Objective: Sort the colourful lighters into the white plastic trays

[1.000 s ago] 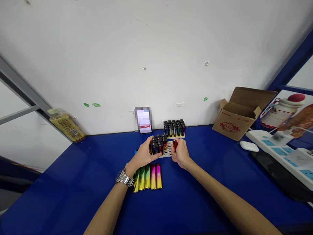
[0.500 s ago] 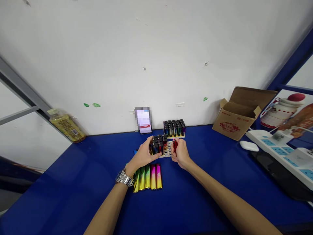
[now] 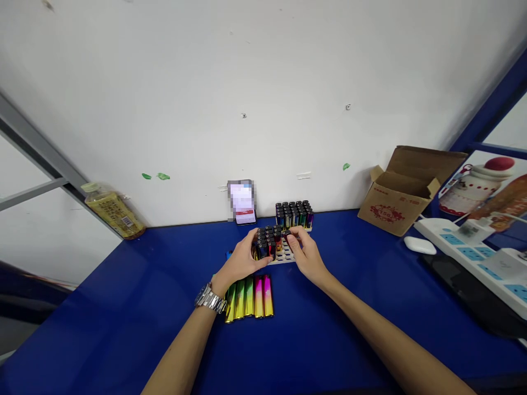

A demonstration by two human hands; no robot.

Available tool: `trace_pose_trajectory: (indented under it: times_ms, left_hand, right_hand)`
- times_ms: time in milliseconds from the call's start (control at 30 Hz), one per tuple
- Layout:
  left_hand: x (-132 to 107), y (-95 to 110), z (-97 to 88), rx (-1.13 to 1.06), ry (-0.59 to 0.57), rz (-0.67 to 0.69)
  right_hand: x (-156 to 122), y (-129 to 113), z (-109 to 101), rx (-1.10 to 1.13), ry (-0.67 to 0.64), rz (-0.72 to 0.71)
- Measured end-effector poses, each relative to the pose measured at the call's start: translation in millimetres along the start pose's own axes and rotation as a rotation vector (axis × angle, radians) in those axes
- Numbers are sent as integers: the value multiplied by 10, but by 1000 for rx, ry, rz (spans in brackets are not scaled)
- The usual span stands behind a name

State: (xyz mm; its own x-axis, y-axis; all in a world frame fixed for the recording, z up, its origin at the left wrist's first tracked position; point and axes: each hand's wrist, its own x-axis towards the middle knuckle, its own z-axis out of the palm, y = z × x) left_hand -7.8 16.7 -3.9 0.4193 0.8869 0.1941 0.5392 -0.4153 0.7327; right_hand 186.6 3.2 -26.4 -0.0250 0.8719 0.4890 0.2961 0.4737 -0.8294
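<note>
My left hand (image 3: 241, 261) curls around the left side of a group of upright black-topped lighters (image 3: 266, 237), thumb at the front and fingers behind. They stand in a pale rack with holes (image 3: 283, 255), whose right part shows bare holes. My right hand (image 3: 307, 255) pinches a dark-topped lighter (image 3: 286, 233) over the rack; its lower end is partly hidden by the fingers. Several shiny lighters in green-yellow (image 3: 239, 299) and pink-yellow (image 3: 263, 296) lie side by side on the blue table, below my left hand. A few blue ones are partly hidden behind my left wrist.
A second rack of lighters (image 3: 294, 215) stands behind, near the wall. A phone (image 3: 242, 203) leans on the wall. On the left leans a yellow bottle (image 3: 113, 211). At right are an open cardboard box (image 3: 389, 203), a white case (image 3: 420, 245) and a power strip (image 3: 473, 258).
My right hand has moved slightly left and turned palm down, bringing its lighter from upright beside the rack to over the rack's back row. My left hand stays in place.
</note>
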Motion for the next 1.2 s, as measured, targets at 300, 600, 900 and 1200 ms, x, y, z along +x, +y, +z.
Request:
trace_pose_trajectory:
  times_ms: [300,600,900,1200]
  left_hand:
    - [5,-15,7,-6,3,5]
    - [3,-45,14,-8,0,-3]
    - [4,-24,9,-19,-1,11]
    - [16,-29,4,-27,3,30]
  right_hand:
    - [-8,-37,-10,-140,-85,-28]
    - [21,-2,-78,-461,-135,-118]
    - [-27,-189,-97,-605,-201,-53]
    - [-192,-376,20,-638,-649,-108]
